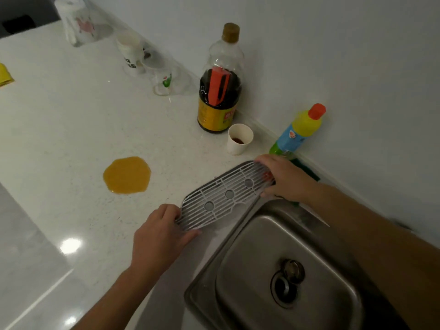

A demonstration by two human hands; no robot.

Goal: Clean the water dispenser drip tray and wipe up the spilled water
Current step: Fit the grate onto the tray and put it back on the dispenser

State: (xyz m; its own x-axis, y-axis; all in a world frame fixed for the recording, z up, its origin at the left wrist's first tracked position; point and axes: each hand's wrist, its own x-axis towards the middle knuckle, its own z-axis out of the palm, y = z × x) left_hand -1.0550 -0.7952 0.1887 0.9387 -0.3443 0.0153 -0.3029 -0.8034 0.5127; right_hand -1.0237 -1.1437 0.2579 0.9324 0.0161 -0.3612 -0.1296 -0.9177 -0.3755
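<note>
A grey slotted drip tray with three round holes lies across the counter beside the sink's left rim. My left hand grips its near end, thumb underneath. My right hand holds its far end, close to a small red part. An orange-yellow puddle sits on the white counter, left of the tray and apart from it.
The steel sink with an open drain fills the lower right. Along the wall stand a dark sauce bottle, a paper cup, a detergent bottle and a green sponge. Upturned glasses and a paper roll stand farther back.
</note>
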